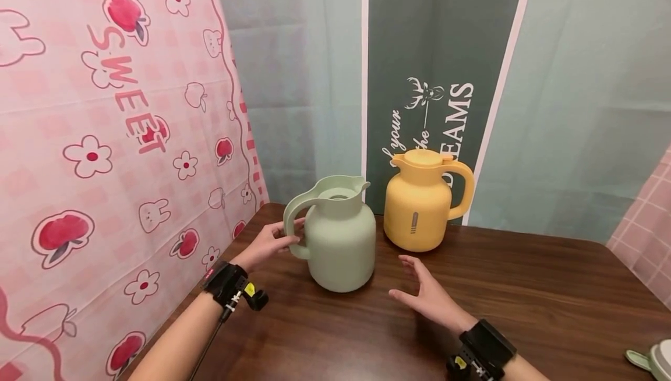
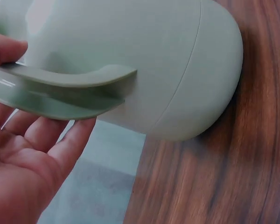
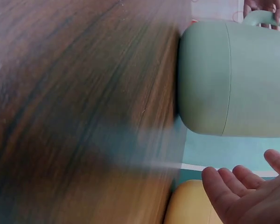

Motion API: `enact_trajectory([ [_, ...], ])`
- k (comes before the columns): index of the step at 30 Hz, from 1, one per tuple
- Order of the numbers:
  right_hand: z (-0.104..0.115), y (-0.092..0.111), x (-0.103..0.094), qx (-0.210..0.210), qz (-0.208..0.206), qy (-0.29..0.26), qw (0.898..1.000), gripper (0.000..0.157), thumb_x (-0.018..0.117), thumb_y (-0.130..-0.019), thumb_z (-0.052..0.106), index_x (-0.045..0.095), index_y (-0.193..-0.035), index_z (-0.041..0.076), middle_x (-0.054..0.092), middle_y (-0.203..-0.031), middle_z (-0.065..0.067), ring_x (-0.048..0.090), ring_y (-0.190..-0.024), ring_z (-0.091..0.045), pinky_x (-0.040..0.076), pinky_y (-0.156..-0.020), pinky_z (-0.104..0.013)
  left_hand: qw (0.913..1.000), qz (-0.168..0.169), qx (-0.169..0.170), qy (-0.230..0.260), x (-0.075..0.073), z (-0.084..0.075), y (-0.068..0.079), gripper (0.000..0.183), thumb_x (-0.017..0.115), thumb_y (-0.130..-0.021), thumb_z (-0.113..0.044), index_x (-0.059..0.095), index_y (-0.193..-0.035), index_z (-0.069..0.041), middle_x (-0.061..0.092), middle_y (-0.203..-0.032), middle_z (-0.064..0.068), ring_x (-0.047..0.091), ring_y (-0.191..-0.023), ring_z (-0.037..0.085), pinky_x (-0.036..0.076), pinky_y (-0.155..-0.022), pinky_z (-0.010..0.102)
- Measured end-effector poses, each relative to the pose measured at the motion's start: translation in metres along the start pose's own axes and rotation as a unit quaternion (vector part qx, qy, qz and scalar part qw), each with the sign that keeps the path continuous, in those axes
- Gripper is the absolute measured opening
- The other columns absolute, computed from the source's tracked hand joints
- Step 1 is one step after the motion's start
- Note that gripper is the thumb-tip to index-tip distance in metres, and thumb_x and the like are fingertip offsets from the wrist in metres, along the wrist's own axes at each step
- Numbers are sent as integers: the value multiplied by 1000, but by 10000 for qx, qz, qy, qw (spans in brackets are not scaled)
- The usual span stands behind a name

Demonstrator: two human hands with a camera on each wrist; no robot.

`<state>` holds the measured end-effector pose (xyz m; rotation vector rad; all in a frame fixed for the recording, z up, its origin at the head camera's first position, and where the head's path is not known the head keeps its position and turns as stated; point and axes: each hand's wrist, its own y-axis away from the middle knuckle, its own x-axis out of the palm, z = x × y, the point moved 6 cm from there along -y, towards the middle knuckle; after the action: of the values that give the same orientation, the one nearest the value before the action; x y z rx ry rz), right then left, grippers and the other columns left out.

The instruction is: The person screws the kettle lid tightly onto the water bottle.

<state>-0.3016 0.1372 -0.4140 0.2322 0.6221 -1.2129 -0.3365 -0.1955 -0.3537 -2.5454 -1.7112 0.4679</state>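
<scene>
A pale green thermos jug (image 1: 341, 244) stands upright on the wooden table, its top uncovered and its spout pointing right. My left hand (image 1: 269, 244) holds the jug's handle (image 2: 60, 93) on its left side. In the left wrist view the thumb lies on one side of the handle and the fingers on the other. To the right of the jug, apart from it, my right hand (image 1: 427, 296) hovers over the table. Its fingers (image 3: 224, 182) are spread loosely with nothing between them, and the palm faces the jug.
A yellow thermos jug (image 1: 417, 212) with its lid on stands behind and to the right, its handle pointing right. At the lower right edge lies a partly visible green and white piece (image 1: 657, 360). A pink printed cloth (image 1: 131, 194) borders the table's left side; a grey-green curtain (image 1: 299, 78) hangs behind.
</scene>
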Motion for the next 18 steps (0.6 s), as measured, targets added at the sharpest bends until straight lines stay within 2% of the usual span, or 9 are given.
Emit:
enact_trajectory([
  [7,-2,3,1,-100,51,-270,9996,84,74,-82,39,24,-144,13,27,-149,-17,26,-136,-38,26,-103,-61,9988,460,40,168,15,1,0,50,58,-94,-7,43,-140,1,39,-145,19,50,-122,34,44,-95,47],
  [13,5,7,-3,-487,-20,-405,9980,88,75,-83,30,18,-148,14,25,-150,-18,23,-137,-39,23,-102,-63,9963,828,-25,240,25,-1,0,50,58,-93,-6,43,-140,2,39,-146,18,49,-123,34,45,-93,45],
  [18,12,9,-9,-817,-43,-472,9955,88,73,-85,23,15,-150,18,23,-151,-18,22,-136,-40,25,-99,-66,9930,1146,52,293,34,-4,-2,50,57,-93,-5,43,-140,2,43,-142,19,49,-123,32,45,-94,45],
])
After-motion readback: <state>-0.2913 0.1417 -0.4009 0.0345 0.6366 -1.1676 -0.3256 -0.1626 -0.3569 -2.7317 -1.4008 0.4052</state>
